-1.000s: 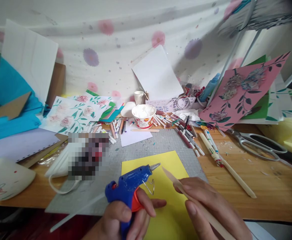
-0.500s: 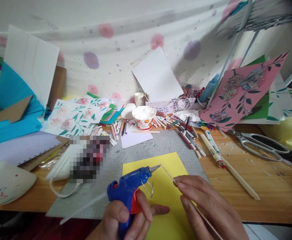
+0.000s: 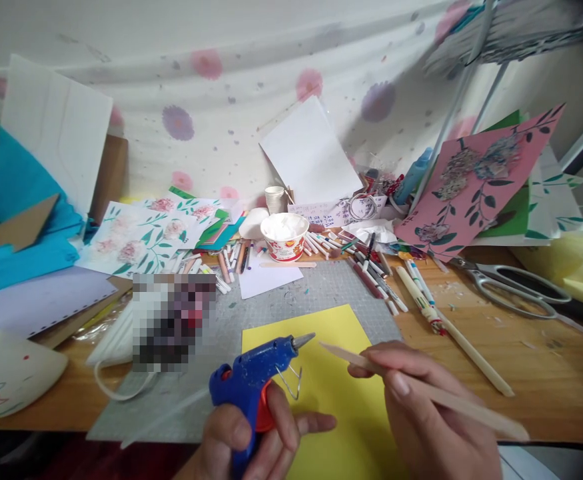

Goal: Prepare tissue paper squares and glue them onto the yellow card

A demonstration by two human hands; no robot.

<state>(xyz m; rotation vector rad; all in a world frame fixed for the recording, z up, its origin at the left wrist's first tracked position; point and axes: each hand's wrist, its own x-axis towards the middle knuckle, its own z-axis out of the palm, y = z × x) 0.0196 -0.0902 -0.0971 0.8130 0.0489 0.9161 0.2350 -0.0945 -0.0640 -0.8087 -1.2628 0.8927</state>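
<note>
Wrapped in my left hand (image 3: 261, 433) is a blue hot glue gun (image 3: 256, 373) with an orange trigger, its metal nozzle pointing up and to the right. A clear glue stick (image 3: 166, 417) pokes out of its back. My right hand (image 3: 421, 400) pinches a flat wooden craft stick (image 3: 446, 397), broad side showing. The stick's pointed end is close to the nozzle, with a small gap between them. Below both hands lies a yellow sheet of paper (image 3: 321, 373) on the grey cutting mat (image 3: 211, 400).
Scissors (image 3: 516, 287) and a long beige stick (image 3: 476, 353) lie on the right. A paper tub (image 3: 284, 243) of white stuff stands at the back among several markers (image 3: 321, 243). A white power strip (image 3: 121, 333) sits left, and a pink flower picture (image 3: 486, 180) leans at right.
My right hand has turned the craft stick from edge-on to flat side showing, its tip now just off the nozzle. The left hand still holds the glue gun; the view has shifted slightly.
</note>
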